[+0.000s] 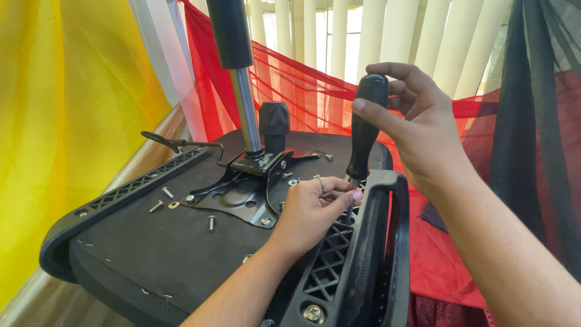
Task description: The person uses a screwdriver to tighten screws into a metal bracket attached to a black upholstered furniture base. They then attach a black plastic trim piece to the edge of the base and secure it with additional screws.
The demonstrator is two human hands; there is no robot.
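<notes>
An office chair seat (169, 254) lies upside down, its black underside facing up. The right hand (417, 130) is wrapped around the top of a black-handled screwdriver (364, 130), thumb pressed on the handle's cap, holding it nearly upright over the right armrest bracket (339, 266). The left hand (311, 209) pinches the screwdriver's shaft near the tip between thumb and fingers, steadying it where it meets the latticed bracket; a ring shows on one finger. Left of the hands, a black metal mechanism plate (242, 194) sits bolted at the seat's centre, with the gas cylinder (242, 91) rising from it. Several loose screws (163, 200) lie on the seat to the left of the plate. Red mesh fabric (302, 85) hangs at the far side.
</notes>
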